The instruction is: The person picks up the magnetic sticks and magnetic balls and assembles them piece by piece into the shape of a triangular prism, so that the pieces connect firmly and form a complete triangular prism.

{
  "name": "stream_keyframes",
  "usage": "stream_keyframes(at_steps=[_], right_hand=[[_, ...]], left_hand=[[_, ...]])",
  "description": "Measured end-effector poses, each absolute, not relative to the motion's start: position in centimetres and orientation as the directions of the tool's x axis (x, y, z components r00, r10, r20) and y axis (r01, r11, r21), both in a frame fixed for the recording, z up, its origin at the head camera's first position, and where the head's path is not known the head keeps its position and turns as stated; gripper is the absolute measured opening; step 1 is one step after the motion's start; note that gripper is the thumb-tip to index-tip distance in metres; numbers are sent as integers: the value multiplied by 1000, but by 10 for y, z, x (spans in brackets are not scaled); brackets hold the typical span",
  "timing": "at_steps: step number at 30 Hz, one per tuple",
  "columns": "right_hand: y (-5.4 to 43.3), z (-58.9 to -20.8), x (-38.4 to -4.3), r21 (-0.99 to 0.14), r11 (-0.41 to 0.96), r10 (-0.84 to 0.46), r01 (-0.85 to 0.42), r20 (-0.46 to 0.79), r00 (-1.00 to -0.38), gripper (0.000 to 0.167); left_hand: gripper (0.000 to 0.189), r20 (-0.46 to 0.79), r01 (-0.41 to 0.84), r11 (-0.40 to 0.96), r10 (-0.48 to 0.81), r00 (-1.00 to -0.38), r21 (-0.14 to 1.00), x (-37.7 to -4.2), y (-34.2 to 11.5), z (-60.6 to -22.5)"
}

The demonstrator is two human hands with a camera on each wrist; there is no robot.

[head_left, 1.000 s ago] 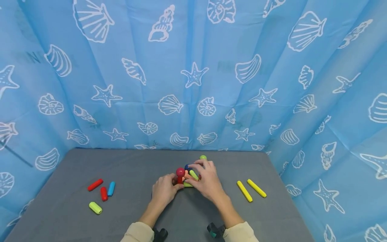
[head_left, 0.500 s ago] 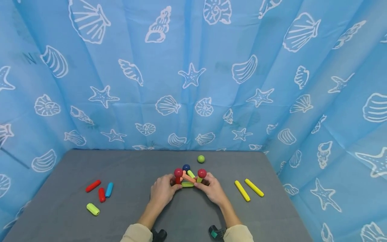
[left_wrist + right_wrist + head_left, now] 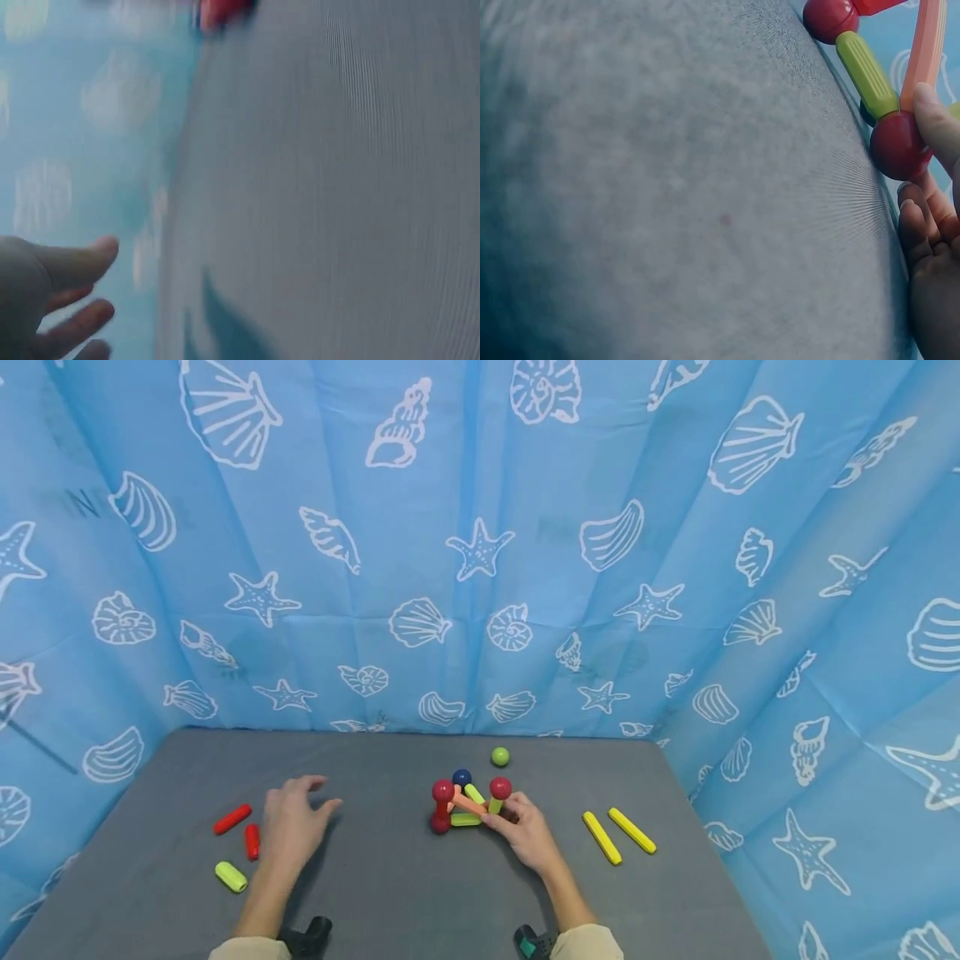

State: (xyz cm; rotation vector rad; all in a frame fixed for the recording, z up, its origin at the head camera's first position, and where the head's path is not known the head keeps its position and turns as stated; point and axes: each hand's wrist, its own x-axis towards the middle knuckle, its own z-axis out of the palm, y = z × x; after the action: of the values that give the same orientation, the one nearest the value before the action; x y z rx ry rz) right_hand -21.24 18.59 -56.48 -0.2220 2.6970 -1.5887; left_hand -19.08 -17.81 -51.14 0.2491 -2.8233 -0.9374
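A ball-and-rod building toy frame (image 3: 468,819) stands mid-table, with red balls, a blue ball (image 3: 462,777), and red, peach and lime rods. My right hand (image 3: 528,837) holds its right corner. In the right wrist view the thumb lies at the base of the peach rod (image 3: 924,56), by a red ball (image 3: 900,146), with fingers on the ball's other side. My left hand (image 3: 291,827) is apart from the frame, fingers spread and holding nothing, beside the loose rods at the left. It hides the blue rod there. The left wrist view is blurred.
Two red rods (image 3: 232,819) and a lime rod (image 3: 231,877) lie at the left. Two yellow rods (image 3: 602,837) lie right of the right hand. A loose green ball (image 3: 500,757) sits behind the frame. A blue shell-print curtain (image 3: 480,610) hangs behind the table.
My left hand has let go of the frame and moved left to the loose rods. The right hand came down from the frame's top to its right corner, uncovering a red ball on top.
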Motion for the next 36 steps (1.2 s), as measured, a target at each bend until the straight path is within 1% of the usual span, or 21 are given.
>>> stream_keyframes(at_steps=[2,4,7,11,16,19,22,25,27,29,32,36], right_hand=[[186,-565,-212,-877,467,-122,-115,65,-990,15],[186,-564,-211,-883,457,-121,-112,63,-991,15],[186,-564,-211,-891,441,-114,-109,66,-991,15],[186,-563,-210,-898,428,-101,-103,66,-993,14],[184,-565,-210,-898,430,-74,-94,69,-995,14],[182,-566,-209,-894,440,-57,-90,72,-996,14],[182,-565,-209,-896,436,-55,-89,72,-996,13],[185,-564,-209,-898,429,-77,-93,66,-995,12],[186,-564,-210,-897,432,-85,-93,62,-994,12],[186,-565,-211,-892,440,-102,-100,61,-993,13],[186,-565,-211,-885,452,-113,-110,66,-991,15],[187,-563,-211,-877,467,-117,-117,70,-991,17]], left_hand=[[49,73,-205,796,-297,-952,569,-188,-205,-512],[51,22,-294,783,-365,-931,547,-186,-225,-513],[52,-58,-364,771,-394,-917,523,-183,-245,-516],[47,-117,-365,785,-356,-927,501,-182,-253,-519],[41,-127,-315,803,-291,-948,507,-183,-246,-520],[38,-68,-256,794,-263,-962,552,-185,-236,-520],[35,53,-158,749,-249,-967,643,-188,-216,-511],[31,185,-11,676,-217,-958,737,-193,-186,-493],[27,272,101,638,-175,-946,763,-198,-161,-479],[25,331,203,599,-110,-937,775,-203,-136,-469],[27,364,303,535,-7,-932,788,-208,-99,-459],[34,337,344,486,105,-935,803,-214,-60,-456]])
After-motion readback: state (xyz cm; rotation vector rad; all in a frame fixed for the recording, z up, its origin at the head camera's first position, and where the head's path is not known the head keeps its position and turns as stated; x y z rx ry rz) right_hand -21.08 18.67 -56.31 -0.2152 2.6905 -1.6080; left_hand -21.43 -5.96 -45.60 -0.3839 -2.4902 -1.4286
